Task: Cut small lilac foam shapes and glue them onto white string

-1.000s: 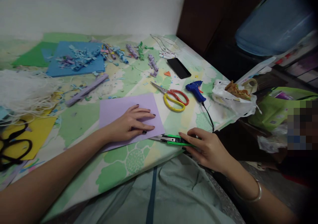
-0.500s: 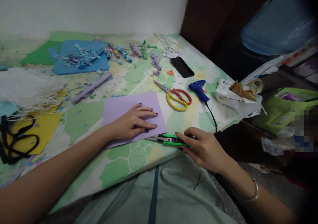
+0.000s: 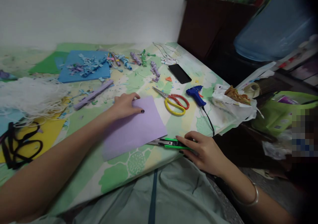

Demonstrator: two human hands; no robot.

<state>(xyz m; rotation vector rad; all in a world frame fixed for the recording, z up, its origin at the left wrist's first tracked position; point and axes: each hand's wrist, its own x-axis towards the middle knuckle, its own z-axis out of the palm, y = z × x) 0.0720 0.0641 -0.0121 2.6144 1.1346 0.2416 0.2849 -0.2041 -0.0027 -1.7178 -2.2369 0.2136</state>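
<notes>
A sheet of light purple paper (image 3: 134, 131) lies at the front of the table. At its far edge is my left hand (image 3: 128, 105), with the thumb on top and the fingers bent over the edge, closed on the sheet. My right hand (image 3: 200, 151) holds a green utility knife (image 3: 169, 143) by its rear end, low at the table's front edge. The knife's blade points left, and its tip passes under the paper's near edge, where it is hidden. Scissors (image 3: 175, 105) with one red and one yellow handle lie just beyond the sheet.
A blue glue gun (image 3: 196, 96) with a cord, a black phone (image 3: 180, 73) and a plastic bag with food (image 3: 237, 98) are at right. Behind are blue sheets (image 3: 74, 78) under paper scraps. White string (image 3: 32, 95) and black straps (image 3: 21, 144) lie at left.
My left hand has gone from lying flat on the purple paper to its far edge, fingers now bent over it. My right hand keeps the knife in nearly the same place. The view has tilted slightly.
</notes>
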